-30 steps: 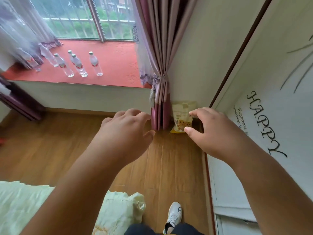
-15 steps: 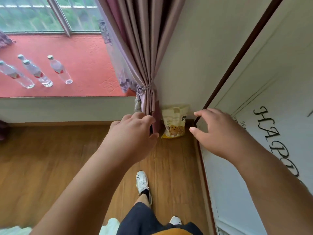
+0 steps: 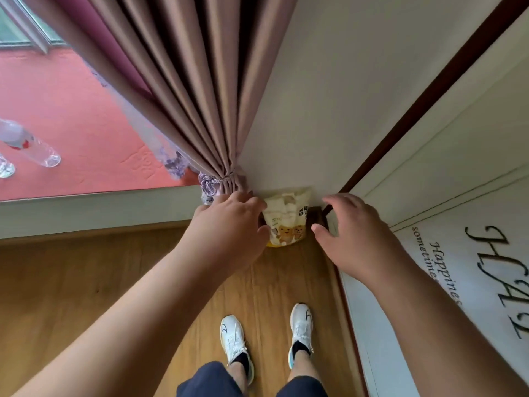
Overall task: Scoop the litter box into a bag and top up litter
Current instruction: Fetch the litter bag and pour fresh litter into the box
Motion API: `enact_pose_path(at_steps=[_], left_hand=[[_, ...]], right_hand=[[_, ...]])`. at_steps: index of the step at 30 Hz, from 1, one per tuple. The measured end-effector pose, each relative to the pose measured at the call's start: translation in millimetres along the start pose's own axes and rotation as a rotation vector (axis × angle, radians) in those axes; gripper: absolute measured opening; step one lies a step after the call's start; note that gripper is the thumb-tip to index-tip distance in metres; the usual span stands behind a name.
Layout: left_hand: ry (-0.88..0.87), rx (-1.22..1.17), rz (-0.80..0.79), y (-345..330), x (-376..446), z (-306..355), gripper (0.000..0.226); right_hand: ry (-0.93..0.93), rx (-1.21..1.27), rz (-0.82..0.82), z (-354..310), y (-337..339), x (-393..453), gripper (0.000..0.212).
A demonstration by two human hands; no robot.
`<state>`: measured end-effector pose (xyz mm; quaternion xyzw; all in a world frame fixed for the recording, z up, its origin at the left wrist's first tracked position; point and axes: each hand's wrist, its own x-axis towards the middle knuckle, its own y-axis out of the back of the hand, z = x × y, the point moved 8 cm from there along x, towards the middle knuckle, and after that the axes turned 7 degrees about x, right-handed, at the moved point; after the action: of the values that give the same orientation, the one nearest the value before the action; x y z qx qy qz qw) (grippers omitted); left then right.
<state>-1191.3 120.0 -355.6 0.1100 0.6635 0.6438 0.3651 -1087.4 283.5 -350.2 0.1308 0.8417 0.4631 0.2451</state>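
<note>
Nearest you, your white shoes [image 3: 266,342] stand on the wooden floor [image 3: 86,282], your legs cut off by the lower edge. Further out, your left hand [image 3: 229,227] and right hand [image 3: 355,233] reach on either side of the litter bag [image 3: 287,219], fingers spread loosely and gripping nothing, the left one covering the bag's left edge so you cannot tell whether it touches. The bag stands in the corner against the wall, beside the tied curtain [image 3: 200,110] and a lettered door panel [image 3: 472,253]; beyond, blurred bottles [image 3: 31,147] lie half cropped on the red sill [image 3: 86,124].
</note>
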Motion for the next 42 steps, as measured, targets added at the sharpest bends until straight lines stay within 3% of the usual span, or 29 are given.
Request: enact_pose_path(at_steps=[8,16,23,28,37,42], left_hand=[[0.082,-0.103,-0.075,-82.0,117.3,4.1,0.053],[0.132,-0.178,-0.179,-226.1,238.4,7.0,0.062],[0.149,-0.213,-0.303,-357.6,330.0,-5.5,0.062],[0.189,-0.209,-0.281,-431.6,384.9,-17.2,0.085],[0.23,-0.239,-0.315,-481.6,428.9,-23.1,0.088],[0.272,-0.232,-0.246,-475.6,423.4,-23.8,0.06]], right_hand=[[0.02,-0.033,-0.139,61.7,-74.6,117.2,0.059],[-0.044,-0.08,-0.323,136.0,-188.7,230.1,0.064],[-0.005,-0.105,-0.377,179.4,-288.5,325.6,0.064],[-0.017,-0.114,-0.433,204.5,-340.9,378.1,0.075],[-0.06,-0.07,-0.441,246.0,-405.4,426.2,0.091],[-0.122,-0.094,-0.38,252.6,-404.6,428.3,0.068]])
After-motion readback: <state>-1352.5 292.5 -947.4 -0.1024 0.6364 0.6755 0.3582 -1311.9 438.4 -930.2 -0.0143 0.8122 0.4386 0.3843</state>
